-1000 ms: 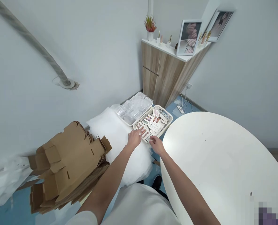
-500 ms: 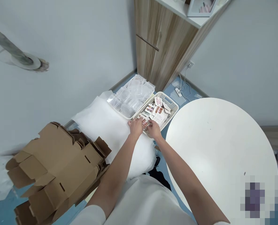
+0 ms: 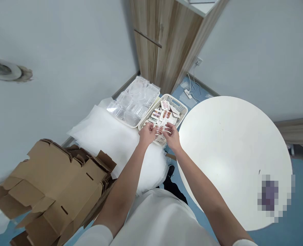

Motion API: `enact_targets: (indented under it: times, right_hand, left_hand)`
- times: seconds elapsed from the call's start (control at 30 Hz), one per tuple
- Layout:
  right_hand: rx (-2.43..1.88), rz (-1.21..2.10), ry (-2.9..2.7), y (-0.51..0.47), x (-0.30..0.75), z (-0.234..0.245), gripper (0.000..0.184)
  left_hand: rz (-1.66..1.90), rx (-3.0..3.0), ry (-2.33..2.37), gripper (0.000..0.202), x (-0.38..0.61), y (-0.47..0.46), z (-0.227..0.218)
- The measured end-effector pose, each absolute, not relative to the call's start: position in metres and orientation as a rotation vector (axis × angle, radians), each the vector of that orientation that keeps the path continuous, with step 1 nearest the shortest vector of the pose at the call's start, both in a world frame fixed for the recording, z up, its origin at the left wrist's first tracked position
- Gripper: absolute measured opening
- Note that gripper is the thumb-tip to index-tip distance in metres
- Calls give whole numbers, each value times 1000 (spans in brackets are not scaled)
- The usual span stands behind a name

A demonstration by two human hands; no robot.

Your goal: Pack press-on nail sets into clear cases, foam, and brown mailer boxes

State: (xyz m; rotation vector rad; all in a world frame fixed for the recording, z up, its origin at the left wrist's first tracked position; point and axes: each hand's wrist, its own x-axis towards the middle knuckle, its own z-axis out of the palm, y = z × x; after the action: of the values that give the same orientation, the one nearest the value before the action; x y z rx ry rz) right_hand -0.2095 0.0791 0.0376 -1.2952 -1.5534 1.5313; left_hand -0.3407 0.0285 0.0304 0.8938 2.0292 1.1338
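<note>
My left hand (image 3: 146, 134) and my right hand (image 3: 172, 134) are raised together over the near end of a white plastic basket (image 3: 180, 108). Between them they pinch a small clear packet of press-on nails (image 3: 160, 129), fingers curled on its two ends. The basket holds several more nail packets (image 3: 164, 114) in pink and red tones. Both hands are closed on the same packet.
A tray of clear plastic cases (image 3: 135, 101) lies left of the basket. White foam sheets (image 3: 115, 141) are stacked under my left arm. Flattened cardboard boxes (image 3: 54, 191) pile at the lower left. A round white table (image 3: 233, 153) stands on the right, a wooden cabinet (image 3: 164, 44) behind.
My hands reached into the basket, came together on a nail packet, and now hold it lifted just above the basket's near end. The camera has tilted downward.
</note>
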Motion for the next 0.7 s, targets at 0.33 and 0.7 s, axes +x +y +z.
enact_targets:
  times: [0.33, 0.7]
  right_hand:
    - [-1341, 1526, -1135, 27, -64, 81, 34]
    - [-1467, 1329, -921, -30, 89, 92, 28]
  left_hand:
    - [1162, 494, 1161, 29, -224, 7, 61]
    - [778, 918, 1164, 20, -91, -37, 77]
